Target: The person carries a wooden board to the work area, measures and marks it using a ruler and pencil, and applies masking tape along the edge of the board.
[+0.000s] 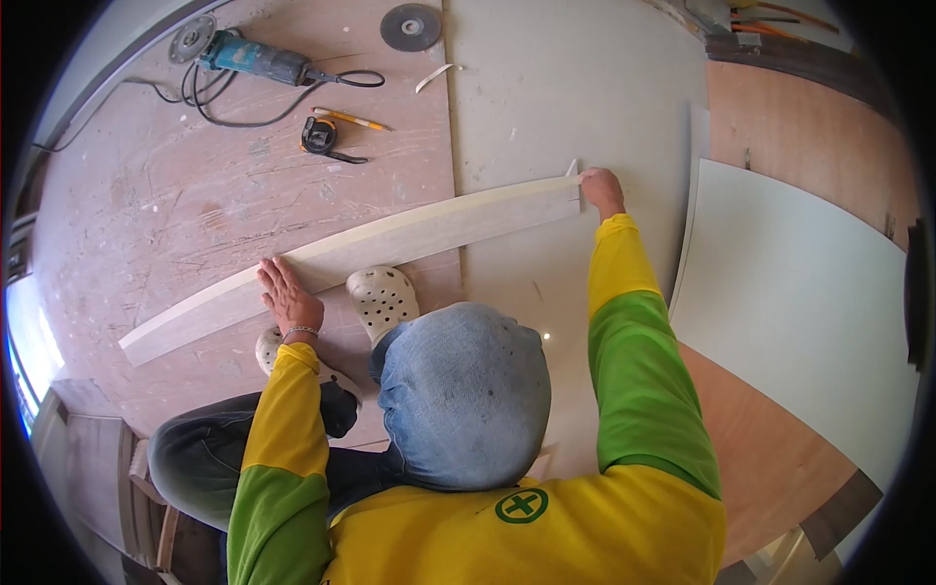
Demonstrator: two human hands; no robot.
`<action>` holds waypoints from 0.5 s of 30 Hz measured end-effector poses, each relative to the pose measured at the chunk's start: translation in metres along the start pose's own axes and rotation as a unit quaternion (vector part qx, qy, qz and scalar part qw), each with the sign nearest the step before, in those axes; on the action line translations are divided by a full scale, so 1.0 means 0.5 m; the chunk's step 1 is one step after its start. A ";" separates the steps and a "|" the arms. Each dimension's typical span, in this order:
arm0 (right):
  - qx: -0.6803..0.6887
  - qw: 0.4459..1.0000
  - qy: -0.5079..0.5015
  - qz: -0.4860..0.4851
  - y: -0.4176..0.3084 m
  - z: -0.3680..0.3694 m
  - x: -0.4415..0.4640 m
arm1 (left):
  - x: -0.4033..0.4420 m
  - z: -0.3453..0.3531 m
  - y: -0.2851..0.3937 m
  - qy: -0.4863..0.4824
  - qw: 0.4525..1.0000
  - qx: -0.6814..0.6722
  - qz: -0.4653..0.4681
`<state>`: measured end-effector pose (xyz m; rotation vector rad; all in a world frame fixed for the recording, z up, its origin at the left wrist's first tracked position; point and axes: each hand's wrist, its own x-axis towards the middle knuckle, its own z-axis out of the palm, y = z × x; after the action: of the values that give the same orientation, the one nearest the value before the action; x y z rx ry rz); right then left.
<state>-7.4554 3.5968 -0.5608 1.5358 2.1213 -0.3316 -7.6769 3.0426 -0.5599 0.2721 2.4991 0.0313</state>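
Note:
A long pale board (419,229) with a light top edge lies slantwise across the floor in front of me. My left hand (289,295) rests flat on it toward the left end, fingers stretched out and a bracelet at the wrist. At the far right end, my right hand (602,192) is closed with its fingertips against the board's corner. A small pale sliver (572,168) sticks up beside those fingers. What the fingers pinch is hidden.
An angle grinder (258,60) with its cord lies at the upper left. Near it are a tape measure (319,136), a yellow pencil (349,119), a dark grinding disc (410,27) and a curled pale offcut (433,78). My clog (382,297) stands close behind the board. A white panel (790,302) is at right.

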 end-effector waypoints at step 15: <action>0.315 0.946 -0.058 -0.048 0.096 0.082 0.073 | -0.038 0.004 0.285 -0.051 0.963 -0.003 0.264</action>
<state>-7.4091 3.6232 -0.6103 1.6797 2.1042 -1.1998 -7.6338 3.1782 -0.5383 0.9070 2.2544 0.2341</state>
